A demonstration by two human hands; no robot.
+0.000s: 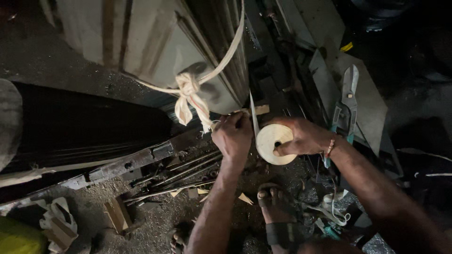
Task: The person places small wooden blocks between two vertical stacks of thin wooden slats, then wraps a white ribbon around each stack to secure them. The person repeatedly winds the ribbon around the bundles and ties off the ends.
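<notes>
My right hand [301, 136] grips a cream roll of cloth tape [269, 141], thumb through its core. A strip of that tape [253, 117] runs up from the roll toward the lower edge of a large wrapped grey body [155, 47]. My left hand [233, 135] is closed on the tape's end right beside the roll, under that body. Above my left hand a knotted cream cloth tie [190, 96] hangs from the wrapped body, its band stretching up and to the right.
Tin snips [346, 106] with teal handles lie on a metal plate [369, 110] to the right. A rusty metal bar [127, 164] and thin rods [188, 171] lie left on the gritty floor. My sandalled foot [278, 207] is below, among tape scraps [332, 209].
</notes>
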